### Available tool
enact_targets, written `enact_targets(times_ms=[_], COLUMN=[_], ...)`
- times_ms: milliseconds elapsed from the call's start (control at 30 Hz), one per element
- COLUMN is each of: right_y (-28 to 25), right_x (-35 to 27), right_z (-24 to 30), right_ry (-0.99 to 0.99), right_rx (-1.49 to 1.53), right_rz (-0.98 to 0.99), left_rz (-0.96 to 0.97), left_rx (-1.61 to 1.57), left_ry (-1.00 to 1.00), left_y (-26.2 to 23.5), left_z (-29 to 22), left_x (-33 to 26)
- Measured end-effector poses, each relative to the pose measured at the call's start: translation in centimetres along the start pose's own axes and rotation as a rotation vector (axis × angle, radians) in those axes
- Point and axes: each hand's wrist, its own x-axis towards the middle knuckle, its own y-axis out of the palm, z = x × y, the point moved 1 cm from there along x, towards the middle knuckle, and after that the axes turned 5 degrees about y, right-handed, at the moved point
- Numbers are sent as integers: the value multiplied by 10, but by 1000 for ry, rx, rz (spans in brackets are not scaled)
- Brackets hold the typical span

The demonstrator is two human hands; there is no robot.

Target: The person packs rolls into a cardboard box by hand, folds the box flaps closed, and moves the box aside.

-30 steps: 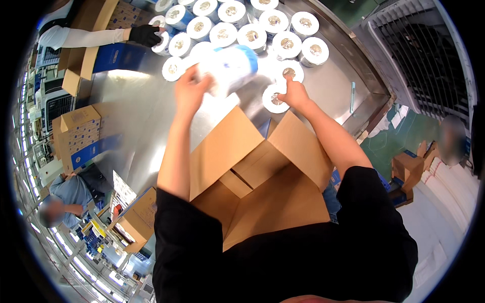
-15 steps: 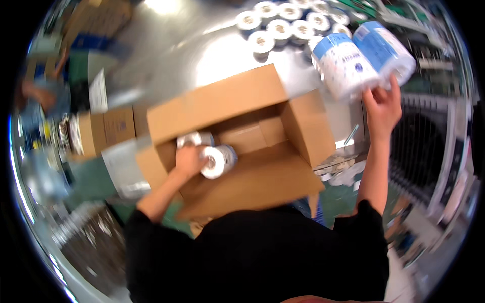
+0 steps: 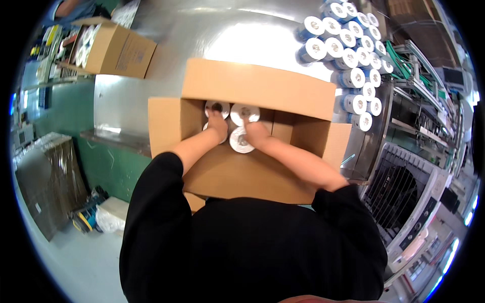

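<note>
Wrapped rolls (image 3: pixel 239 142) under fingers of left hand (image 3: pixel 216 124) and right hand (image 3: pixel 257 134); clenched or loose, cannot tell. Four stand in left end of open cardboard box (image 3: pixel 252 83). Beyond, blue-and-white rolls (image 3: pixel 347 58) crowd right side of metal table (image 3: pixel 174 48).

Bright light glares white off the surface (image 3: pixel 174 48), well in from its near edge; shadow dims the box's (image 3: pixel 257 81) inside; outer lines bend strongly.

Left fingers (image 3: pixel 214 115) and right fingers (image 3: pixel 248 125) at white rolls (image 3: pixel 241 143) in a cardboard box (image 3: pixel 257 85)
</note>
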Motion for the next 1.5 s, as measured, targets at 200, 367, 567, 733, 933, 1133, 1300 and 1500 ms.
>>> enact_targets(times_ms=[200, 367, 567, 733, 933, 1133, 1300, 1500], right_y=[53, -93, -171, -140, -141, -170, -140, -92], right_x=[19, -44, -123, -187, -194, -162, -173, -195], right_z=[-10, 15, -120, -333, -446, -491, -480, -443], right_ry=[-233, -114, 259, 1025, 883, 827, 875, 959], right_rx=[475, 221, 929, 299, 214, 317, 295, 431], right_rz=[-126, 300, -918, -1002, -690, -401, -453, -832], left_rz=[-69, -790, -796, -612, -896, -830, -883, -789], left_rx=[-641, -1028, -155, 15, 54, -243, -942, -1890], left_ry=[838, 523, 191, 179, 261, 310, 308, 561], left_y=[-150, -284, -342, -397, -380, -365, -343, -244], left_z=[42, 80, 76, 52, 51, 83, 143, 120], left_x=[-101, -36, 144, 213, 254, 196, 63, -105])
